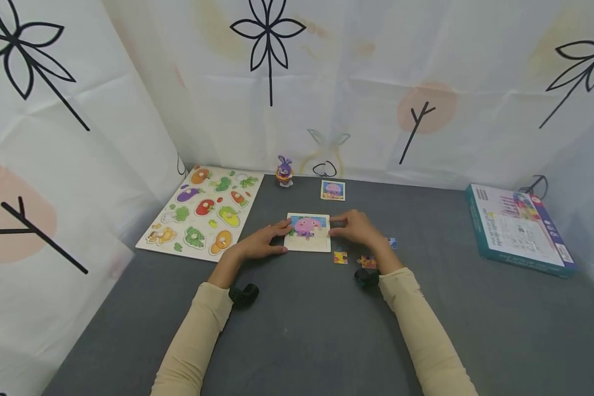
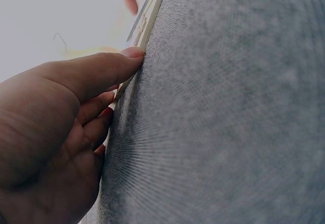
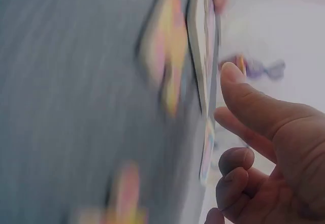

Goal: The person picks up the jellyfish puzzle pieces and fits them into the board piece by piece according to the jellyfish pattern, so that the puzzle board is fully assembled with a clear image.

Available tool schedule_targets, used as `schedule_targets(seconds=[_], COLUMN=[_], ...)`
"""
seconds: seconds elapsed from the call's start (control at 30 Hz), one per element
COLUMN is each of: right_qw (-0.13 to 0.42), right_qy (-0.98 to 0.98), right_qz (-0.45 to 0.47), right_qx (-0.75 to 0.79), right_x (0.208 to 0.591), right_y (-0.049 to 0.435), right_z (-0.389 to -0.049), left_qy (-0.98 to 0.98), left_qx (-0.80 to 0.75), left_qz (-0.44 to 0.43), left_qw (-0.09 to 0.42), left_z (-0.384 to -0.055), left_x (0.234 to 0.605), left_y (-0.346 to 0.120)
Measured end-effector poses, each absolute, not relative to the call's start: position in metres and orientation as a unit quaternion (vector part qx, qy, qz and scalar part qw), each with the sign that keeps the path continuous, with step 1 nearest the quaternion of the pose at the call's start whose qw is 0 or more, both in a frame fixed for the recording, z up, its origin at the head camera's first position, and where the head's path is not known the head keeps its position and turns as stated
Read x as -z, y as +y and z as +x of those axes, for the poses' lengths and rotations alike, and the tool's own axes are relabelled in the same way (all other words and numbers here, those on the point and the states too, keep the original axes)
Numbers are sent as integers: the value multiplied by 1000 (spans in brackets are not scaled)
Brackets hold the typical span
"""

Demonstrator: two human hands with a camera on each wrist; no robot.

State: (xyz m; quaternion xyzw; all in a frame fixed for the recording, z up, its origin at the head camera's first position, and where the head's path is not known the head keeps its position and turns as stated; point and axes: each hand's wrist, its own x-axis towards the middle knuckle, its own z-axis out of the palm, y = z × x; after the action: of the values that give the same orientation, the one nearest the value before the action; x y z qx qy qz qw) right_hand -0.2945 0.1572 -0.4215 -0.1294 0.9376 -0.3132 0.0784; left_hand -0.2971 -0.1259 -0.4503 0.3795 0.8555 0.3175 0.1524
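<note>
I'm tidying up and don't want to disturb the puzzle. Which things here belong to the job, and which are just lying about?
Part of the job:
puzzle tray
loose puzzle pieces
probably the small card, with its similar pink figure

Apparently just lying about:
vegetable board
purple figurine
flat box

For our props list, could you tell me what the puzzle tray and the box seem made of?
The puzzle tray looks like matte wood or fibreboard, judging by its pale, plain edge. The box is probably smooth printed cardboard, given its straight edges and printed panels, though gloss is unclear.
</note>
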Motion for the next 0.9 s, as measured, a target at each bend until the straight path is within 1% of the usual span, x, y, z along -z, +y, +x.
schedule_targets(seconds=[0.1,0.2,0.43,0.7,0.9], right_qw=[68,74,90,104,122], right_qy=[943,942,931,924,926], right_qz=[-107,-92,-121,-126,-130], right_qx=[308,314,332,345,333], right_x=[419,417,415,416,421], right_y=[180,204,251,279,293], right_z=[-291,-286,-271,-257,-253], left_qy=[856,857,855,856,857], left_qx=[-319,-317,-319,-319,-316], left_qz=[377,377,380,378,377], left_qw=[152,153,150,150,154], left_z=[-298,-299,-299,-298,-298], left_x=[450,451,452,451,450], left_y=[-126,-126,-126,-126,-126])
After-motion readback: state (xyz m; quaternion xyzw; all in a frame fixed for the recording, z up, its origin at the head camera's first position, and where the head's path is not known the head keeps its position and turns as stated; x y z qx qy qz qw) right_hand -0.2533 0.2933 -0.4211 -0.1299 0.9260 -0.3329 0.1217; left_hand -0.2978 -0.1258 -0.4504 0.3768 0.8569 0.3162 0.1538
